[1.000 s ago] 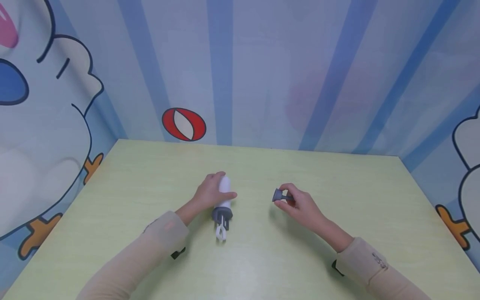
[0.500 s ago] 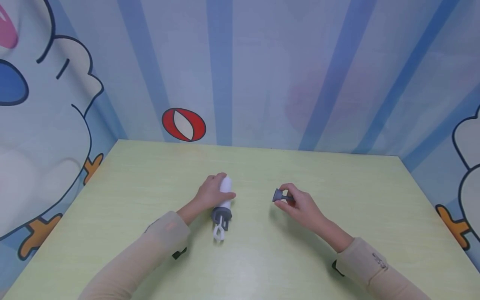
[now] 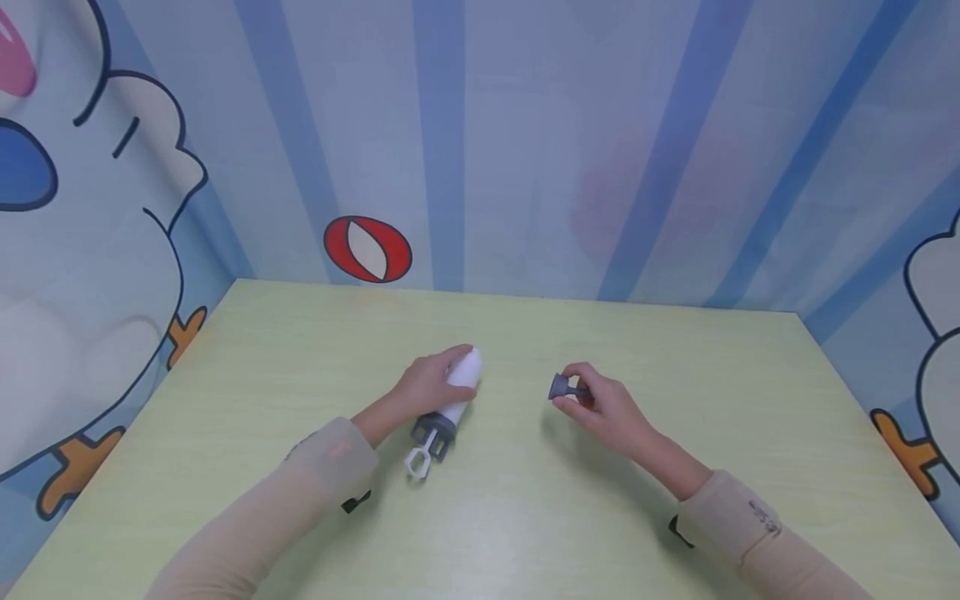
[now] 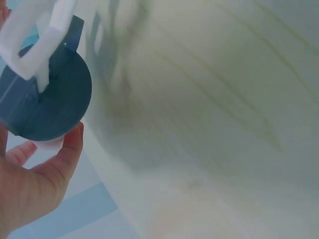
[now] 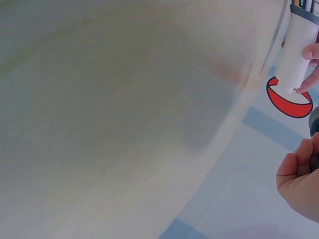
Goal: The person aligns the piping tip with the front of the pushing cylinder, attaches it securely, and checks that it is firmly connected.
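Observation:
My left hand (image 3: 429, 387) grips a white tube (image 3: 463, 375) around its body. The tube has a grey collar (image 3: 435, 427) and a white looped handle (image 3: 418, 460) at its near end. In the left wrist view the round grey collar (image 4: 60, 99) faces the camera, with the white loop (image 4: 42, 55) in front. My right hand (image 3: 611, 408) pinches a small dark grey piece (image 3: 558, 387) with a flared end and thin stem, its wide end toward the tube. In the right wrist view this piece (image 5: 314, 121) is mostly cut off. A gap separates the two things.
A pale green table (image 3: 525, 525) lies beneath both hands. Behind it rises a blue striped backdrop (image 3: 525, 150) with a red and white oval (image 3: 367, 249). Cartoon figures (image 3: 82, 267) are printed at the sides.
The white tube has turned in my left hand: its far end has swung right and its looped handle left. My right hand, with the grey piece, has barely shifted.

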### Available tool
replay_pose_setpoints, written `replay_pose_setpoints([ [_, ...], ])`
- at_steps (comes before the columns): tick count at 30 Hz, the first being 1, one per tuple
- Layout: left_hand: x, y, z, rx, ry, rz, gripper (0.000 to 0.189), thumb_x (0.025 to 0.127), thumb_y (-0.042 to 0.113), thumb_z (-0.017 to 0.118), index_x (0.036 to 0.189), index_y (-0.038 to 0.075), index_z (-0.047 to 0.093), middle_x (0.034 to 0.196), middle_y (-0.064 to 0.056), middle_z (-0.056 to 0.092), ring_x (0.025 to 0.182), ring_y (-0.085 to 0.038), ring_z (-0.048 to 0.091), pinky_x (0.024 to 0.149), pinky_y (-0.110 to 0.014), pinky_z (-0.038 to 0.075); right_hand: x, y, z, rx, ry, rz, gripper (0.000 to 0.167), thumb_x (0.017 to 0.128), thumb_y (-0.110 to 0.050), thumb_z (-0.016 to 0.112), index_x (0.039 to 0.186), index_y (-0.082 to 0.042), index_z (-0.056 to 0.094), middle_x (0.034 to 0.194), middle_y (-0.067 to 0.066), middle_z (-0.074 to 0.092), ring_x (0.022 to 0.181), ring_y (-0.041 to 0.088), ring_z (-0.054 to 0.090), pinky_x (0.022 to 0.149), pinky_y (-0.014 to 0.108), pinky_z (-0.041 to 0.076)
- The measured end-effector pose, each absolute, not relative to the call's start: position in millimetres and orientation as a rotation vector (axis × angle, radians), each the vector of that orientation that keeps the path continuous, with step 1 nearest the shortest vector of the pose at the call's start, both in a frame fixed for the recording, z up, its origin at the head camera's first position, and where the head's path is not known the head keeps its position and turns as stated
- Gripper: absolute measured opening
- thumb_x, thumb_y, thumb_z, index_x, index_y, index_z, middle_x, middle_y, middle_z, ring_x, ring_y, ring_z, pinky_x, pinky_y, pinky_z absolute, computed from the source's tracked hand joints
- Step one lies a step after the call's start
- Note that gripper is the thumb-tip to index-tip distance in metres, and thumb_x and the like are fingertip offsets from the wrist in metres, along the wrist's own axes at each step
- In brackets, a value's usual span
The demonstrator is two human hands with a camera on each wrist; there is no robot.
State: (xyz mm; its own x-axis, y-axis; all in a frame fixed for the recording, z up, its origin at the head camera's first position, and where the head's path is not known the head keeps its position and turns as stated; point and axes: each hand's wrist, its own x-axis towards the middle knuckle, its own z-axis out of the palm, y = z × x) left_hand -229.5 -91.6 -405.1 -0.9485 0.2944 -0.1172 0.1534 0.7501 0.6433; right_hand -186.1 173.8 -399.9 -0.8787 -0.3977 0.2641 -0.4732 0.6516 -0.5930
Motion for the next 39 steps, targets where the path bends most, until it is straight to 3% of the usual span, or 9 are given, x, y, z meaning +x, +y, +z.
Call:
replay_pose_setpoints([
  [4,-229.9,-92.3,-403.7,0.366,2.688,0.978,0.067,0.077,0.029,0.067,0.136,0.028,0.035,0.129,-0.007,0.049,0.093,-0.021,0.054,0.068,-0.030,0.047,-187.8,174.9,-397.7,0.728,-2.770,1.041,0.032,0.083,-0.026,0.060,0.107,-0.009,0.049,0.060,-0.003,0.040,0.052,0.009,0.034,0.049,0.021,0.031],
  [12,-228.6,-92.2,-398.4,0.504,2.594,0.953,0.067,0.078,0.028,0.066,0.135,0.034,0.033,0.128,-0.004,0.049,0.096,-0.019,0.052,0.067,-0.028,0.047,-191.1,176.2,-392.7,0.766,-2.768,1.013,0.032,0.083,-0.025,0.060,0.108,-0.008,0.049,0.061,-0.003,0.041,0.052,0.008,0.034,0.048,0.021,0.031],
  [20,-223.3,-88.3,-389.1,0.570,2.516,0.967,0.063,0.076,0.023,0.068,0.130,0.029,0.036,0.119,-0.005,0.054,0.097,-0.019,0.054,0.069,-0.032,0.049,-192.6,177.3,-392.3,0.790,-2.797,1.027,0.031,0.084,-0.026,0.059,0.109,-0.010,0.049,0.061,-0.003,0.040,0.053,0.008,0.034,0.049,0.022,0.031],
  [29,-218.3,-83.2,-388.3,0.635,2.506,0.925,0.061,0.074,0.021,0.070,0.126,0.024,0.037,0.121,-0.006,0.054,0.101,-0.019,0.054,0.073,-0.033,0.049,-193.2,179.0,-392.4,0.812,-2.837,1.036,0.030,0.084,-0.029,0.058,0.107,-0.011,0.049,0.059,-0.003,0.040,0.051,0.008,0.033,0.048,0.021,0.031],
  [39,-212.2,-81.9,-385.9,0.743,2.518,0.866,0.057,0.073,0.020,0.070,0.123,0.019,0.043,0.115,-0.007,0.057,0.093,-0.018,0.055,0.073,-0.033,0.047,-193.7,177.4,-391.7,0.852,-2.888,1.054,0.031,0.083,-0.032,0.058,0.106,-0.012,0.051,0.060,-0.003,0.041,0.051,0.008,0.035,0.048,0.020,0.032],
])
